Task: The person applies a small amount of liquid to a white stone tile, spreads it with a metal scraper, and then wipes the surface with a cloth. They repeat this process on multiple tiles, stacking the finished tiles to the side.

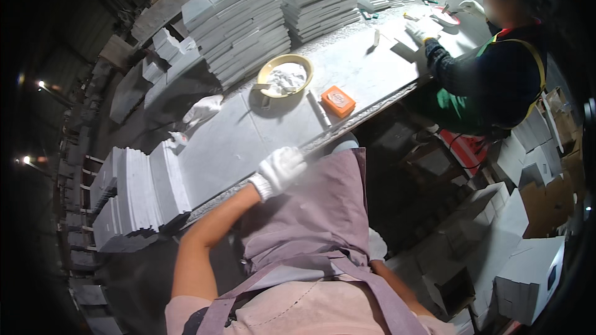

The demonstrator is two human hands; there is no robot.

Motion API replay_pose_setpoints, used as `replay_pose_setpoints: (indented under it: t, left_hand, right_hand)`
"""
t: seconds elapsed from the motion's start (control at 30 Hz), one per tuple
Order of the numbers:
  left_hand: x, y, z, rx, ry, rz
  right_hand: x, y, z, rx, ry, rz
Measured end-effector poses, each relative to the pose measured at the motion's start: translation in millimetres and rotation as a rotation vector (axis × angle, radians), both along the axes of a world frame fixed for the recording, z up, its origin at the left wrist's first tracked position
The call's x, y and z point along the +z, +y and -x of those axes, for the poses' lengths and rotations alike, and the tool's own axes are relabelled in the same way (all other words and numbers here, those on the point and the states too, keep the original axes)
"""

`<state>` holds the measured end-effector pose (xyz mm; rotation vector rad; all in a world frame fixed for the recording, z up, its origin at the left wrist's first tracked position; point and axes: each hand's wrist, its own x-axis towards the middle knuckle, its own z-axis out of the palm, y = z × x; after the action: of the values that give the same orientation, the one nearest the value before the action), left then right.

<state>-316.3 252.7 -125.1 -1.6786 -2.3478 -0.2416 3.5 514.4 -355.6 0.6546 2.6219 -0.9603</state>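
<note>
My left hand (282, 170), in a white knit glove, rests at the near edge of the stone-topped bench (226, 142). Its fingers look loosely extended, and no object shows in them. Down beside my mauve apron (310, 217) hangs my right hand (377, 245), also in a white glove; its fingers are mostly hidden. Farther along the bench stands a yellow bowl (265, 69) of white powder or paste, with a flat scraper (261, 87) at its rim. An orange box (338, 101) lies to the bowl's right, beside a thin light strip (320, 109).
Tall stacks of grey-white slabs (239, 28) line the bench's far side. More slabs (139, 189) stand on edge at the left end. A crumpled white bag (202, 110) lies nearby. At right, a co-worker (496, 74) in white gloves works; cartons (528, 279) crowd the floor.
</note>
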Motion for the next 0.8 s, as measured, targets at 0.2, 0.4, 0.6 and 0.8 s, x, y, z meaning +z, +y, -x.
replay_pose_setpoints:
  t: [0.2, 0.4, 0.6, 0.8]
  left_hand:
    - [-6.4, -13.9, 31.7, -0.181, 0.207, 0.06]
    - [-6.4, -15.6, 36.0, -0.218, 0.146, 0.077]
    - [-20.7, -28.8, 39.1, -0.224, 0.114, 0.081]
    - [-23.1, -33.2, 39.3, -0.179, 0.068, 0.133]
  right_hand:
    - [-19.2, 4.5, -16.9, -0.005, -0.038, -0.005]
    - [-35.6, 5.5, -22.4, -0.071, -0.029, -0.015]
    - [-61.2, 6.7, -28.2, -0.135, -0.038, -0.051]
    - [-99.9, 0.7, -34.5, -0.203, -0.032, -0.063]
